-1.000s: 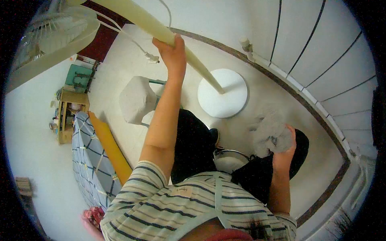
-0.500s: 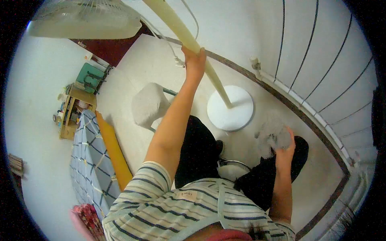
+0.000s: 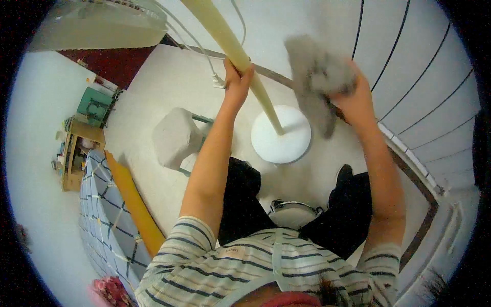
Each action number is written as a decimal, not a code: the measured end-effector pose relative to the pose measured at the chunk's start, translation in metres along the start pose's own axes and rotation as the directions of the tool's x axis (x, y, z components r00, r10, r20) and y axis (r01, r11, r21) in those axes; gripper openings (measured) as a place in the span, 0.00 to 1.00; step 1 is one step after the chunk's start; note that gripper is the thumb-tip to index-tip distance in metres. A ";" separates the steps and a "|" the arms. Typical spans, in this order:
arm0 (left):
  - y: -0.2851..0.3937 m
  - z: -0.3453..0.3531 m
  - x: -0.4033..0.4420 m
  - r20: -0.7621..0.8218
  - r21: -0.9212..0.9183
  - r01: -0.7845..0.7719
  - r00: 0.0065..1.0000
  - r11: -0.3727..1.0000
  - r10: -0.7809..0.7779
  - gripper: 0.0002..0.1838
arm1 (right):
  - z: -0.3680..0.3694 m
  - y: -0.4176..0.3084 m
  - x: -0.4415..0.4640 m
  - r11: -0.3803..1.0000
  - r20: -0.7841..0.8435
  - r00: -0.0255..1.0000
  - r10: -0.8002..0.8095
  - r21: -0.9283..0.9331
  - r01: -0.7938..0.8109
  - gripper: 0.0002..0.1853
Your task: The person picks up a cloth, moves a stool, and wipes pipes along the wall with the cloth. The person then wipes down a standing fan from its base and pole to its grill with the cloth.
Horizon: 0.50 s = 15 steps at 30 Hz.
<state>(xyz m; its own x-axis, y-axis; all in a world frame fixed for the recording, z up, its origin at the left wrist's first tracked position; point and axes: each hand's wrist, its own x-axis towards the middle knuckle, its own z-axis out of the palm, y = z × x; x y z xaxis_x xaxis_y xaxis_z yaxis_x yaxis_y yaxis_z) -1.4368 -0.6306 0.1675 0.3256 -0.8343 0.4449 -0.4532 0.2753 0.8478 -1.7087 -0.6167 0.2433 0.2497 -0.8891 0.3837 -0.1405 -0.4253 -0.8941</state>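
My left hand [image 3: 238,86] is wrapped round the cream pole [image 3: 219,28] of a standing fan. The pole slants down to a round white base [image 3: 276,146] on the floor. Part of the fan's head [image 3: 102,25], with its wire guard, shows at the upper left. A white cord with a plug [image 3: 219,81] hangs beside my left hand. My right hand [image 3: 357,102] grips a grey cloth [image 3: 317,66], held up to the right of the pole and apart from it. The cloth is blurred, and its loose end dangles downward.
A stool with a grey cover [image 3: 176,135] stands left of the base. Farther left are a bed with a checked cover [image 3: 105,204] and a wooden shelf [image 3: 76,176]. A white panel with dark vertical lines [image 3: 394,66] runs along the right. I sit on a low seat [image 3: 291,214].
My right hand has risen from beside my right knee to near the pole's height, carrying the grey cloth. My left hand keeps its hold on the pole. The view has shifted slightly.
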 end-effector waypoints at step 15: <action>-0.024 -0.014 -0.016 0.044 0.171 0.089 0.994 0.981 -0.098 0.25 | 0.147 0.089 0.110 0.864 0.309 0.939 -0.151 0.502 -0.026 0.21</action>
<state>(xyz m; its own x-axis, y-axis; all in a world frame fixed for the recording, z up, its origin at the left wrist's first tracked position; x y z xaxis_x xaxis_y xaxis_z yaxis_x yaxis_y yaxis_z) -1.4197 -0.6172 0.1445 0.3321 -0.8773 0.3466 -0.5578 0.1137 0.8222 -1.5533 -0.7274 0.1722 0.5518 -0.7181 0.4242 0.3534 -0.2593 -0.8988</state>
